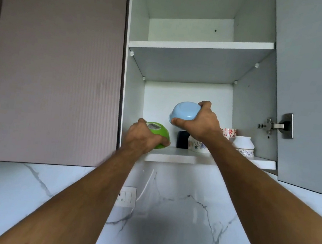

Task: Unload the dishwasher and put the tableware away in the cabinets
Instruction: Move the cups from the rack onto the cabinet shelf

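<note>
Illumination is soft, even daylight with no glare; the white cabinet interior (pixel 193 33) reads bright, while the underside of the upper shelf (pixel 197 66) is in grey shade. A diffuse dark shadow falls on the marble backsplash (pixel 175 226) between the forearms. Focus is slightly soft throughout, and wide-angle distortion bows the door edges near the frame sides.

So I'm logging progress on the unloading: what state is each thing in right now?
Cabinet door: open.
Upper shelf: nothing visible on it.
Green bowl: upside down, gripped by left hand, at lower shelf edge.
Blue bowl: tilted, held up by right hand.
Cups: standing on lower shelf.
</note>
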A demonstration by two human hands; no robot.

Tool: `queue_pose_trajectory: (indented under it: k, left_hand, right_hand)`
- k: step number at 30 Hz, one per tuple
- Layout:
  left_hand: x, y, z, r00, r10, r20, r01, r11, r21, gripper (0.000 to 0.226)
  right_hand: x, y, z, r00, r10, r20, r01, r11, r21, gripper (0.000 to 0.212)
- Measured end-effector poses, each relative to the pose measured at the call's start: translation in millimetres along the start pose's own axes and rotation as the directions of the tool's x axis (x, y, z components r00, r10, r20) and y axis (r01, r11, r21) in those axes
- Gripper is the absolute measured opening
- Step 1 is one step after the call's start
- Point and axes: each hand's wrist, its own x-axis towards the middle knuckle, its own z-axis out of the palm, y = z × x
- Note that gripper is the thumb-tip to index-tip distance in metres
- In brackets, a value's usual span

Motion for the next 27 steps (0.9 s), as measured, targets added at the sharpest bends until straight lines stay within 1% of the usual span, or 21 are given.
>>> queue_pose_trajectory:
  k: [5, 9, 11, 14, 17, 18, 20, 22, 24, 27]
  left_hand:
    - [17.1, -1.3, 21.0, 0.984, -0.113, 0.138, 0.099, 0.990, 0.103, 0.095]
    - [30.6, -1.0, 23.9, 0.953, -0.171, 0.251, 0.136, 0.979, 0.149, 0.074]
    - [38.5, -5.3, 25.4, 0.939, -0.196, 0.282, 0.153, 0.974, 0.167, 0.068]
    - [46.4, -10.9, 27.7, 0.929, -0.225, 0.292, 0.178, 0.968, 0.179, 0.067]
    - [50.0, -12.7, 28.6, 0.927, -0.224, 0.300, 0.175, 0.968, 0.181, 0.065]
    - [49.6, -12.3, 28.8, 0.928, -0.220, 0.302, 0.171, 0.969, 0.179, 0.064]
    - [49.5, -12.8, 29.1, 0.929, -0.209, 0.306, 0.163, 0.972, 0.170, 0.062]
    - [48.5, -12.6, 28.2, 0.930, -0.191, 0.314, 0.145, 0.976, 0.165, 0.060]
    - [47.8, -11.6, 27.4, 0.932, -0.158, 0.327, 0.111, 0.981, 0.160, 0.057]
    - [48.0, -13.6, 26.3, 0.928, -0.144, 0.345, 0.104, 0.986, 0.132, 0.062]
  right_hand:
    - [37.3, 10.3, 29.6, 0.998, 0.037, 0.045, -0.037, 0.999, 0.005, 0.097]
    - [61.9, 11.5, 61.5, 0.990, 0.098, 0.103, -0.093, 0.994, -0.057, 0.106]
    - [73.5, 11.6, 80.0, 0.984, 0.124, 0.128, -0.111, 0.988, -0.106, 0.107]
    - [87.6, 9.2, 99.1, 0.966, 0.185, 0.183, -0.150, 0.970, -0.190, 0.109]
    - [95.0, 9.1, 112.7, 0.933, 0.221, 0.285, -0.130, 0.943, -0.307, 0.105]
    - [96.1, 11.1, 117.8, 0.926, 0.230, 0.299, -0.126, 0.936, -0.330, 0.104]
    - [96.8, 14.9, 128.5, 0.914, 0.262, 0.309, -0.143, 0.922, -0.360, 0.102]
    - [95.1, 16.2, 136.6, 0.908, 0.271, 0.320, -0.143, 0.917, -0.371, 0.095]
    - [94.3, 16.1, 139.8, 0.910, 0.249, 0.330, -0.109, 0.915, -0.389, 0.095]
    - [91.3, 13.7, 143.1, 0.900, 0.253, 0.356, -0.055, 0.875, -0.482, 0.089]
